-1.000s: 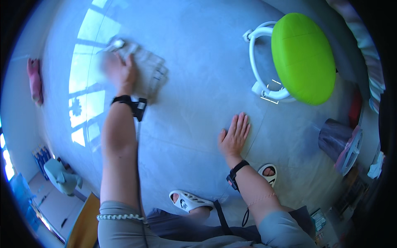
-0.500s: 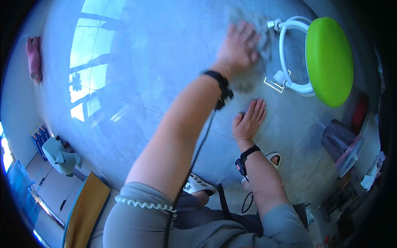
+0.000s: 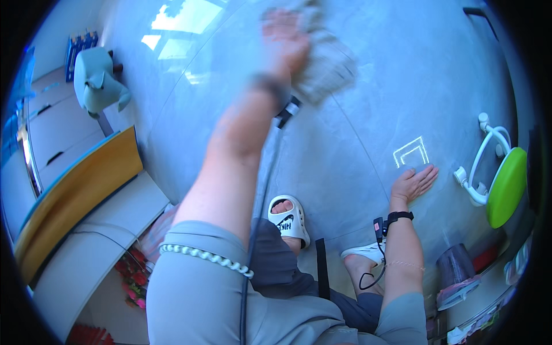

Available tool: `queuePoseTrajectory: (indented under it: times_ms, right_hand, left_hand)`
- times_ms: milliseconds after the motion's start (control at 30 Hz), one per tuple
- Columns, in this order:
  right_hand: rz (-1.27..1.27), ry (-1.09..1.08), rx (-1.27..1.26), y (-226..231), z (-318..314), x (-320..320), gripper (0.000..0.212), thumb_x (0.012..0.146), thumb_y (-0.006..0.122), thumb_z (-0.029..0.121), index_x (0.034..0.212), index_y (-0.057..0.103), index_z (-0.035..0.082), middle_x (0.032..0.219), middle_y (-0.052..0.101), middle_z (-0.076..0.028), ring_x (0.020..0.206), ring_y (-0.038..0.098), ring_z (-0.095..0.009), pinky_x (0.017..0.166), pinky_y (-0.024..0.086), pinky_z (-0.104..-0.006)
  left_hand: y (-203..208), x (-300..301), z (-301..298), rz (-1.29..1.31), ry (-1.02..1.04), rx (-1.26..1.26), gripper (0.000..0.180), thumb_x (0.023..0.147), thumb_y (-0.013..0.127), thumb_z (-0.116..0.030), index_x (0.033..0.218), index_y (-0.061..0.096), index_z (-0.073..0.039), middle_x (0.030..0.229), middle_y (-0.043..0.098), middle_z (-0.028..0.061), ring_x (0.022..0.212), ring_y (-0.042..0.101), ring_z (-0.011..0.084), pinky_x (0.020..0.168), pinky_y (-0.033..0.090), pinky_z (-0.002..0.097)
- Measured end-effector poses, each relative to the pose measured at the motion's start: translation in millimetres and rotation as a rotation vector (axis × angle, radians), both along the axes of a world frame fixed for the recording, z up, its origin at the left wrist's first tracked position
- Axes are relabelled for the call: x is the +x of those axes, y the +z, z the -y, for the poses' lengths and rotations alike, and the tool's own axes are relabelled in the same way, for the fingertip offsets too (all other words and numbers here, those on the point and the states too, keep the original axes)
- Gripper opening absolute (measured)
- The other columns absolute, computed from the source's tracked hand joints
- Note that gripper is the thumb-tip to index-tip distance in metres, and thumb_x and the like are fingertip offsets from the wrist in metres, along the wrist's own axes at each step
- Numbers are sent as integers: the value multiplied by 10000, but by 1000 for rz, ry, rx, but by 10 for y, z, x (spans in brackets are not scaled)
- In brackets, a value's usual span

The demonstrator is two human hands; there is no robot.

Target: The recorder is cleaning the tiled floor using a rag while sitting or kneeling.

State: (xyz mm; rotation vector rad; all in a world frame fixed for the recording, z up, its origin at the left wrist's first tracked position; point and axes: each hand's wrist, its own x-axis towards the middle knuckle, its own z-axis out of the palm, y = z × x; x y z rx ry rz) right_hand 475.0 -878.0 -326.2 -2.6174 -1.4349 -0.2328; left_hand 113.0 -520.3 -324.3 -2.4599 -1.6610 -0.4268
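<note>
My left hand (image 3: 286, 43) reaches far out over the floor, blurred by motion. Its fingers lie stretched out against the left side of a crumpled grey cloth (image 3: 326, 68), which is also smeared. Part of the cloth's far side is cut off by the picture's upper edge. My right hand (image 3: 413, 184) rests low at the floor with its fingers straight and nothing in it. Just beyond that hand, a pale double corner mark (image 3: 418, 144) shows on the glossy grey floor (image 3: 230, 109). Both wrists wear black bands with small devices.
A stool with a lime-green seat (image 3: 508, 187) and white tubular frame lies on its side at right. Near it stands a dark bin (image 3: 455, 263). At left are a pale animal-shaped seat (image 3: 98, 80) and a yellow-brown panel (image 3: 86, 198). A dark cable (image 3: 265, 190) trails along my left arm.
My view has turned, so the stool appears lower and farther right. My left hand and the cloth have swept to the left and away. My right hand now lies beside the corner mark.
</note>
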Motion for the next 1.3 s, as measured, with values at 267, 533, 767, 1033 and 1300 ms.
queuePoseTrajectory:
  times_ms: [267,533,767,1033,1300]
  right_hand:
    - [-320,-55,-269,-229,-29,-39,820,1015,412,444,1648,108,19,1732,30,-192,1600,7,-361,1276,42,-492]
    - [-431,-64,-457,-339,120,573,1029,992,460,645,1637,4,-15,1719,-85,-227,1586,-136,-372,1269,-30,-496]
    - [-370,-78,-896,-154,-200,381,1405,821,601,834,1574,-106,-120,1649,-180,-355,1549,-209,-444,1268,-53,-496]
    - [-278,-123,-1127,128,-323,375,1452,789,574,882,1558,-100,-148,1645,-139,-377,1557,-149,-464,1280,-1,-488]
    - [-328,181,-1040,430,122,-584,1334,790,821,556,1567,2,-156,1650,-9,-387,1567,13,-476,1288,80,-472]
  left_hand:
    - [143,-4166,2480,-306,971,-379,651,1074,356,-380,1598,265,-5,1631,276,299,1512,246,470,1242,198,558]
    - [-15,-3607,5424,25,1767,-595,730,1078,281,-505,1648,152,-68,1667,151,317,1555,145,448,1266,145,511]
    - [6,-4093,4383,-252,1302,-206,652,1022,476,-378,1544,397,5,1594,375,267,1487,322,436,1231,218,555]
    - [294,-1344,1770,315,105,-320,707,913,609,-459,1516,495,-110,1631,371,182,1540,266,382,1259,159,542]
    - [364,-245,2711,480,-640,-506,721,865,691,-444,1490,517,-130,1652,350,136,1557,250,339,1279,151,533]
